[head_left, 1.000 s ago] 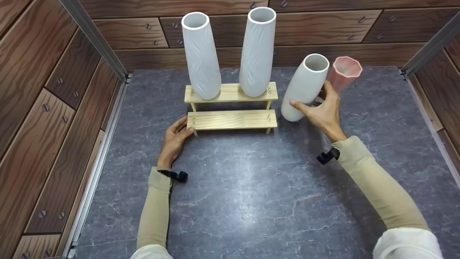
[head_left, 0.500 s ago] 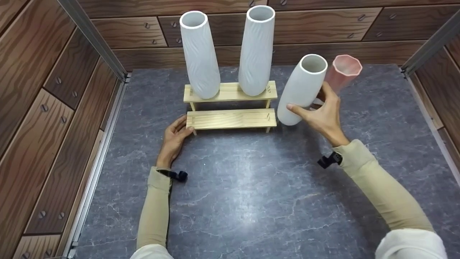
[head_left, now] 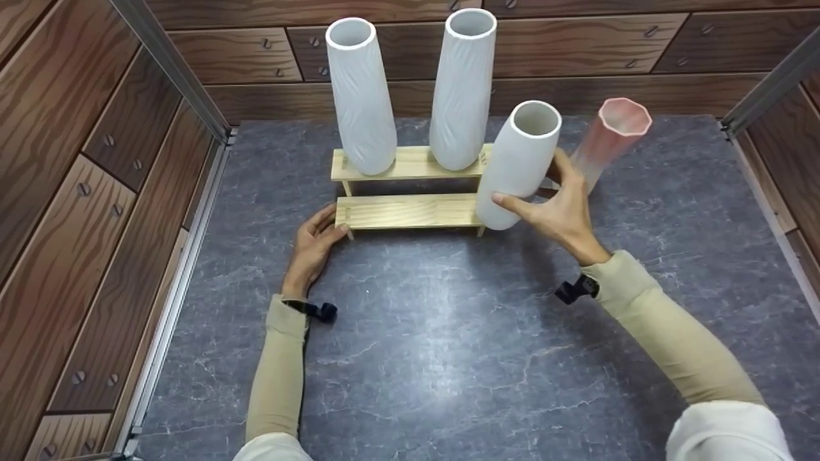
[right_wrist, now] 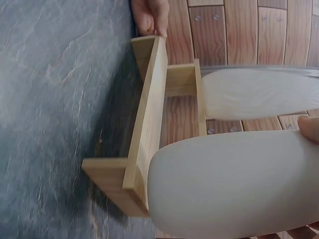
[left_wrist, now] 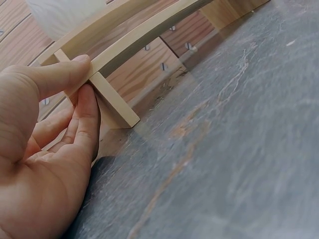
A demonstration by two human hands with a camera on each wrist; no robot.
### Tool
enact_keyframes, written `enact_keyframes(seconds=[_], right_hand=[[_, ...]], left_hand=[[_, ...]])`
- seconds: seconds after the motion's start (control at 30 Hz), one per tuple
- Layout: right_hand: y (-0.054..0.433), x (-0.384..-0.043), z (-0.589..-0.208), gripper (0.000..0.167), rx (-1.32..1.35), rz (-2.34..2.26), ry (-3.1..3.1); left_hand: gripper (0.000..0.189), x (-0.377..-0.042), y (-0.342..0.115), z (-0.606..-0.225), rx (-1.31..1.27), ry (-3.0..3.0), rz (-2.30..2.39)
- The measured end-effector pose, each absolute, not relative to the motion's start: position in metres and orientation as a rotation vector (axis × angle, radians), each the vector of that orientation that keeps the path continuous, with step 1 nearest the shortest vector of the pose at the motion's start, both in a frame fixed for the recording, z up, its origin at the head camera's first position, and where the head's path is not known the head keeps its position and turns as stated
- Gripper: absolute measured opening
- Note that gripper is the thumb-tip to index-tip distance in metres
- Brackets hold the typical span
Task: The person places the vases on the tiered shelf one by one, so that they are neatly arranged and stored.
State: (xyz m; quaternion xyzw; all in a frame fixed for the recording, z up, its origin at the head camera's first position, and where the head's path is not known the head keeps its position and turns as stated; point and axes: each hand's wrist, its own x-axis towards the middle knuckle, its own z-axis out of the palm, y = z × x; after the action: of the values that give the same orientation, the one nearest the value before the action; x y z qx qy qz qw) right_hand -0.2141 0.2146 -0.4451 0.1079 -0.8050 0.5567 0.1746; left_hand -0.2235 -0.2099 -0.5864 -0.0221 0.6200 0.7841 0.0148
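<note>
On a dark, marbled bench [head_left: 410,333], a person's right hand [head_left: 560,208] holds a smooth white vase [head_left: 517,160] at a tilt by the right end of a lower wooden shelf [head_left: 407,212], its grip curled around the vase's side. The left hand [head_left: 314,240] has its grip pinched on the shelf's opposite end. Only the head view takes in a pink vase [head_left: 612,144] beyond the right hand and both textured vases, a left one [head_left: 365,102] and a right one [head_left: 464,96], standing on an upper wooden shelf [head_left: 413,163]. The left wrist view reveals the thumb at the lower shelf's corner and fingers against its leg [left_wrist: 112,97]. The right wrist view shows the smooth vase's rounded base overlapping the shelf's end; whether they touch cannot be told. Half a second earlier, the vase stood out to the right of both shelves; it has since shifted left, exposing more of the pink one, while the left hand has held its place.
</note>
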Motion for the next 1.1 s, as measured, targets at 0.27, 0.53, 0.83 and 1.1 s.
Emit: enact_keyframes(seconds=[0.27,0.53,0.83,1.1], right_hand=[[0.187,-0.201,-0.425,0.080,0.379,1.575,-2.271],[0.160,-0.195,-0.411,0.078,0.493,1.611,-2.240],[0.137,-0.216,-0.435,0.087,0.569,1.672,-2.232],[0.107,-0.219,-0.433,0.083,0.655,1.728,-2.195]], left_hand=[[0.065,-0.225,-0.210,-0.585,-0.075,1.920,2.448],[0.065,-0.225,-0.212,-0.585,-0.095,1.926,2.460],[0.066,-0.224,-0.211,-0.585,-0.093,1.939,2.442],[0.064,-0.224,-0.209,-0.585,-0.095,1.915,2.471]])
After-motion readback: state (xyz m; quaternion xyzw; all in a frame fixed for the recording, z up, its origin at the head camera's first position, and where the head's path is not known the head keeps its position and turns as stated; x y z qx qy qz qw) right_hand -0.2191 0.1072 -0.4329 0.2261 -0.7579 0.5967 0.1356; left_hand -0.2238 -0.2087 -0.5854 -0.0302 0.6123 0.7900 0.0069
